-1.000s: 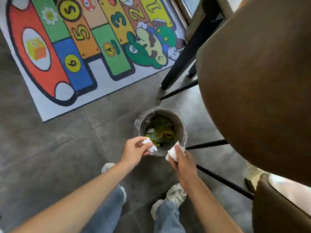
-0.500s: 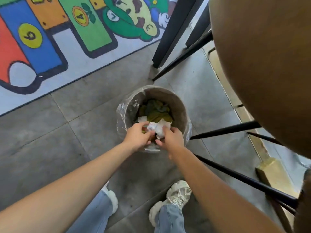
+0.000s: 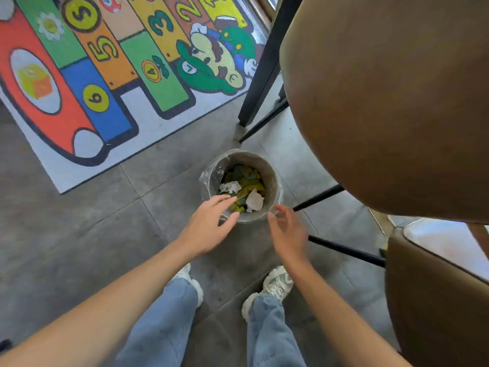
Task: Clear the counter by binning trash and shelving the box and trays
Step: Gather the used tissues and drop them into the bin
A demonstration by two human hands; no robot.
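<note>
A small round trash bin [image 3: 272,178] with a clear plastic liner stands on the grey tile floor. Inside it lie green and yellow scraps and two crumpled white paper pieces [image 3: 254,200]. My left hand [image 3: 209,226] hovers at the bin's near left rim, fingers spread and holding nothing. My right hand [image 3: 287,231] is just off the near right rim, also open and empty. The counter, the box and the trays are out of view.
A brown padded chair back [image 3: 383,102] with black metal legs [image 3: 344,250] crowds the right side. A second brown chair [image 3: 436,300] is at the lower right. A colourful numbered play mat [image 3: 105,75] covers the floor at upper left. My feet stand just before the bin.
Both hands held crumpled white paper over the bin; they have let it go, and the paper now lies inside. The hands have drawn back and opened.
</note>
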